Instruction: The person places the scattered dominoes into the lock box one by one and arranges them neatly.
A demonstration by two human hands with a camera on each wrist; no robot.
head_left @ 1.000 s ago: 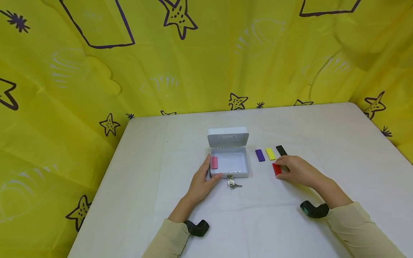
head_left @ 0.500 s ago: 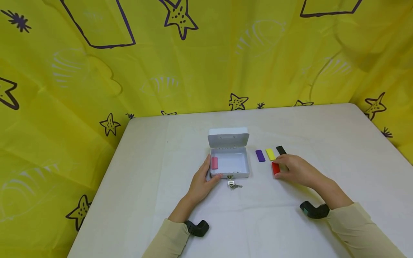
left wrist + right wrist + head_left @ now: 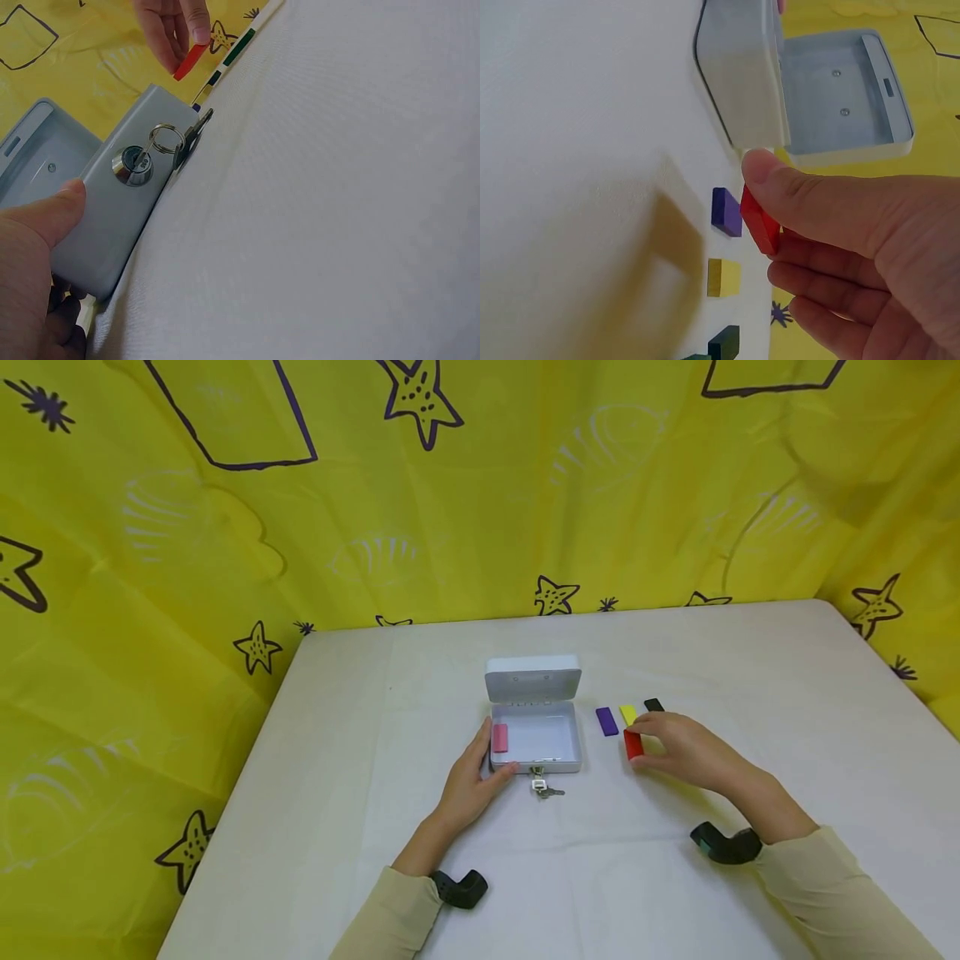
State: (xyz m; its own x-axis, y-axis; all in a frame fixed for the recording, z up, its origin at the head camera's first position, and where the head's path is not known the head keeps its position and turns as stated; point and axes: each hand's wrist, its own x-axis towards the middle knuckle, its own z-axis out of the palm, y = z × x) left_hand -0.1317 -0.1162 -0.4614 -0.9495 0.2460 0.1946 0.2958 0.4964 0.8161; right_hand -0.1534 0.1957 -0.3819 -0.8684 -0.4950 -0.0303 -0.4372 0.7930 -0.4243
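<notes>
A small white metal cash box (image 3: 542, 739) stands with its lid (image 3: 533, 683) raised and a pink block (image 3: 500, 738) inside at the left. My left hand (image 3: 467, 785) grips its front left corner, the thumb on the front face. Keys on a ring (image 3: 166, 139) hang from the front lock (image 3: 133, 165). To the right of the box, my right hand (image 3: 686, 747) pinches a red block (image 3: 633, 744) between thumb and fingers, tilted and raised off the table.
Beyond the red block lie a purple block (image 3: 607, 722), a yellow block (image 3: 628, 715) and a dark block (image 3: 654, 704). Another dark green piece (image 3: 697, 357) peeks in at the right wrist view's bottom edge. A patterned yellow cloth (image 3: 465, 527) hangs behind the white table (image 3: 360, 735).
My right hand has lifted the red block and carried it slightly left toward the box, in front of the yellow block. The left hand stays at the box corner.
</notes>
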